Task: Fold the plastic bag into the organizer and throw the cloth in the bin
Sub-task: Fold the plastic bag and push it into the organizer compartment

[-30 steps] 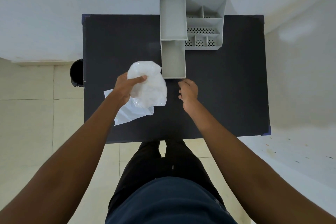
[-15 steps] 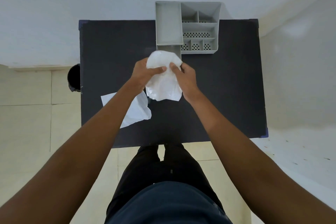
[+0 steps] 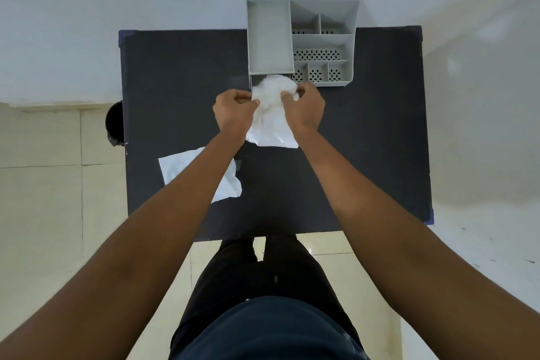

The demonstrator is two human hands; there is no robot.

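A crumpled clear-white plastic bag (image 3: 270, 114) is held between both hands, over the pulled-out drawer of the grey organizer (image 3: 270, 38), whose drawer it mostly hides. My left hand (image 3: 233, 109) pinches the bag's left edge. My right hand (image 3: 305, 108) grips its right upper edge. The bag's lower end hangs onto the black table (image 3: 181, 82). A flat white cloth (image 3: 178, 166) lies on the table at the near left, partly under my left forearm. A black bin (image 3: 114, 123) stands on the floor beside the table's left edge.
The organizer stands at the table's far edge against a white wall and has several small perforated compartments (image 3: 318, 54) on its right. My legs are at the table's near edge. Tiled floor lies to the left.
Both hands have carried the bag farther from me, up to the organizer's drawer. My right hand joined my left on the bag within the last second. The cloth has stayed in place.
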